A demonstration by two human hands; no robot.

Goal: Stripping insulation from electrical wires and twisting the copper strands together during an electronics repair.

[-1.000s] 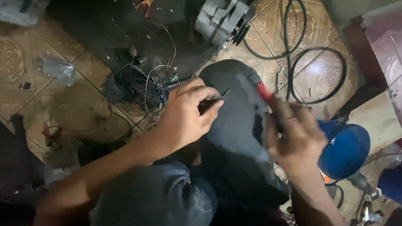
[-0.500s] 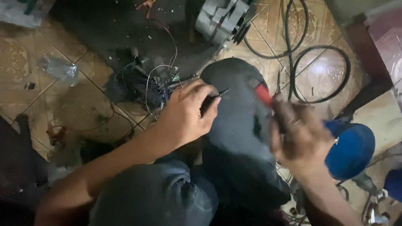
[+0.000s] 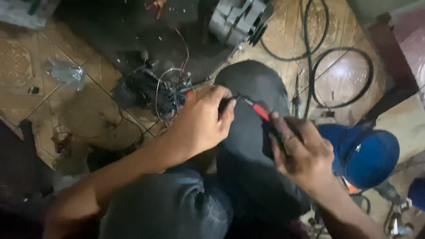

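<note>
Resting over the person's dark-trousered knee (image 3: 254, 95), the two hands have drawn closer together than they were a second ago. The right hand (image 3: 303, 155) has come down and left, so the red tool (image 3: 261, 110) it grips now points its thin metal tip right at the left hand's fingers (image 3: 228, 106). That suggests the tip is just meeting the small dark piece (image 3: 223, 104) pinched there. The left hand (image 3: 199, 124) keeps its fingers pressed together on that piece, which is too small to make out. The right fingers are curled shut around the tool's dark handle. The tool looks slim, with a red collar and a narrow shaft. Beyond the knee, a tangle of wires (image 3: 166, 90) lies on the tiled floor (image 3: 26, 62), with a grey metal part (image 3: 239, 17) and black cable loops (image 3: 336, 75) farther off.
</note>
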